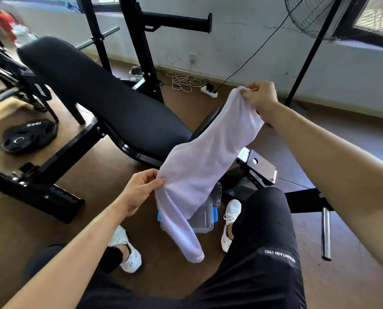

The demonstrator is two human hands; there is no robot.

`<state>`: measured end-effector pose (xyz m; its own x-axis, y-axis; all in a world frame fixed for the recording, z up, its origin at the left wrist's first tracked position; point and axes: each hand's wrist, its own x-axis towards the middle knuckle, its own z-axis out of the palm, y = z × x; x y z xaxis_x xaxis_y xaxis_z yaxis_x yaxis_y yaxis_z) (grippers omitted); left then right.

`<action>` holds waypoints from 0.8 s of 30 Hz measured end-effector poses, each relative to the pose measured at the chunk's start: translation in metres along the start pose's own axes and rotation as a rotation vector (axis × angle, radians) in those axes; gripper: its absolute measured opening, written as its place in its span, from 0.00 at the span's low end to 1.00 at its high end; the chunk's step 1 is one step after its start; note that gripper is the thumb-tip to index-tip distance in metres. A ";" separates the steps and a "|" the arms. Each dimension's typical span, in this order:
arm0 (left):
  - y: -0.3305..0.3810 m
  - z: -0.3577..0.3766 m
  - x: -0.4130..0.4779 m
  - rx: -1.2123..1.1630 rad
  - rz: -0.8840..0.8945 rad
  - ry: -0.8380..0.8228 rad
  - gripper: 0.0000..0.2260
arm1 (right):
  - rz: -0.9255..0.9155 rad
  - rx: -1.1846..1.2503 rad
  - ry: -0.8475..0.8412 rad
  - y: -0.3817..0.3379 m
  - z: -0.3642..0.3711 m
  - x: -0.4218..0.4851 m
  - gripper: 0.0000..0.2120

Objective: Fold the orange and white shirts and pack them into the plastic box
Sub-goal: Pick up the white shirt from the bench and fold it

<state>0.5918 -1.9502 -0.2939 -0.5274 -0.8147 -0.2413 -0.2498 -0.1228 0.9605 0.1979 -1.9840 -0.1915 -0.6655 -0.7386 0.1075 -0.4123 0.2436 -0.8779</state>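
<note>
A white shirt [205, 166] hangs in the air, stretched between my two hands. My right hand [260, 97] pinches its upper end, raised at the right. My left hand [141, 190] grips its lower left edge. One sleeve dangles down past the shirt's bottom. Below the shirt, on the floor between my feet, stands a clear plastic box [202, 220] with blue latches, partly hidden by the cloth. What lies in the box I cannot tell. No orange shirt is visible.
A black padded weight bench [101, 94] runs diagonally just beyond the shirt, its steel frame [59, 159] at the left. A weight plate [28, 137] lies on the floor left. A fan stand [308, 63], power strip [209, 91] and cables are by the wall.
</note>
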 end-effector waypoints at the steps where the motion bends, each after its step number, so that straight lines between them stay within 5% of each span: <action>1: 0.005 -0.005 -0.002 0.018 0.020 0.008 0.08 | 0.003 -0.092 -0.034 0.012 0.007 -0.005 0.04; 4: 0.021 -0.016 -0.004 0.079 0.071 -0.006 0.08 | 0.079 -0.237 -0.139 0.048 0.034 -0.025 0.05; 7: 0.035 -0.020 0.000 0.120 0.092 0.001 0.09 | 0.234 -0.060 -0.248 0.065 0.061 -0.047 0.02; 12: 0.048 -0.026 0.009 0.188 0.161 0.074 0.10 | 0.353 0.457 -0.428 0.078 0.100 -0.114 0.24; 15: 0.054 -0.027 0.017 0.132 0.147 0.162 0.12 | 0.353 0.323 -0.436 0.094 0.120 -0.178 0.19; 19: 0.051 -0.025 0.023 0.112 0.143 0.220 0.09 | 0.559 0.434 -0.547 0.107 0.135 -0.250 0.10; 24: 0.045 -0.022 0.021 0.081 0.133 0.267 0.07 | 0.801 0.651 -0.614 0.105 0.144 -0.265 0.21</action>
<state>0.5873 -1.9850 -0.2527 -0.3307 -0.9419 -0.0592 -0.2623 0.0315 0.9645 0.4210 -1.8533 -0.3793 -0.1089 -0.7417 -0.6618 0.4930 0.5379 -0.6839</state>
